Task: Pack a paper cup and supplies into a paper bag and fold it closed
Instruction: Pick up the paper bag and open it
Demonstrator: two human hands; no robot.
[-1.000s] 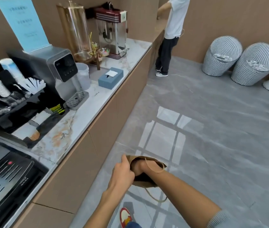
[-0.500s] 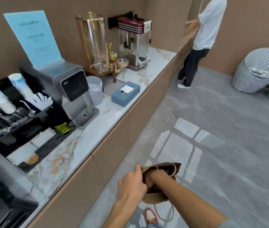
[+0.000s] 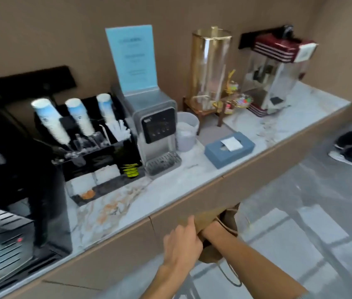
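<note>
I have the brown paper bag in the air in front of the worktop's front edge, below counter height and over the grey floor. My left hand is clamped on the near lip of its mouth, thumb side pinching the paper. My right forearm runs into the opening, so the right hand itself is hidden inside and I cannot tell whether it is gripping anything or just spreading the walls. A twisted cord handle dangles loose beneath the bag.

I judge the bag light and limp: thin kraft paper that creases where I squeeze it, holds no shape unaided and could tear at the lip if I pull hard. Best held at the rim, near the handle root where the paper is probably doubled, with the other hand bracing it open from within.

The paper cups stand in slanted stacks in the black organiser toward the worktop's back left, well apart from the bag. They look light and crushable, so I would take one by the side wall near the rim, gently.
</note>
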